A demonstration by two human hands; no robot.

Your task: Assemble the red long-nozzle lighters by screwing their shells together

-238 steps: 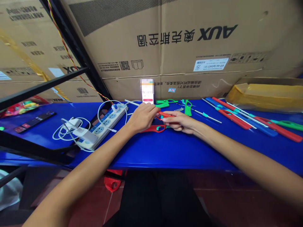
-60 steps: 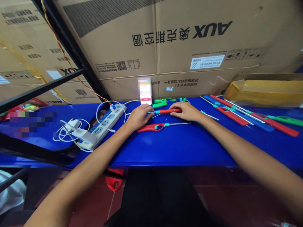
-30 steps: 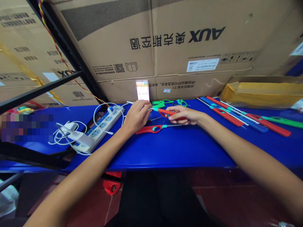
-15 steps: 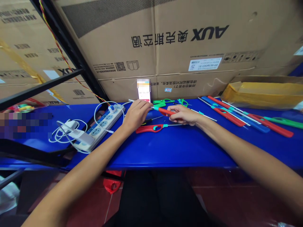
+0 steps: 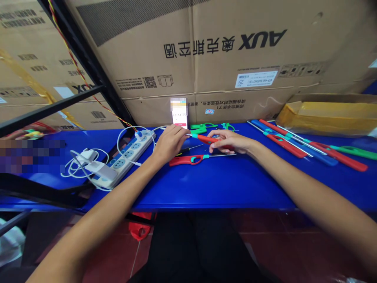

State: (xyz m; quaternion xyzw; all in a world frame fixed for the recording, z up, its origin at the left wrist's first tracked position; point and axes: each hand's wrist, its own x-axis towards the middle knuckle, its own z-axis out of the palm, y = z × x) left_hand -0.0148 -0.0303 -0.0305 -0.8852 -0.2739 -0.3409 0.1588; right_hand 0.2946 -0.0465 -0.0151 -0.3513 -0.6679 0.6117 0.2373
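A long-nosed red gas lighter (image 5: 205, 138) with a teal collar is held across both hands above the blue tabletop (image 5: 188, 188). My left hand (image 5: 172, 141) is closed round its metal tube, which is mostly hidden by the fingers. Loosely curled about the red handle is my right hand (image 5: 231, 141), its thumb below and fingers above. Just under the hands lies another red lighter (image 5: 186, 160), its tube pointing right. Between them and the back, a thin screwdriver (image 5: 191, 148) is partly covered by my left hand. Green lighter parts (image 5: 203, 127) lie behind.
A phone (image 5: 179, 116) leans on the big cardboard box (image 5: 206, 70). At left sits a white power strip (image 5: 126, 157) with chargers and cables, beside a black rack post. Several red, blue and green lighters (image 5: 306, 145) lie at right, near a yellow-taped carton (image 5: 326, 116).
My right hand's fingers have loosened and shifted slightly right along the handle, uncovering more red. My left hand stays in place on the tube.
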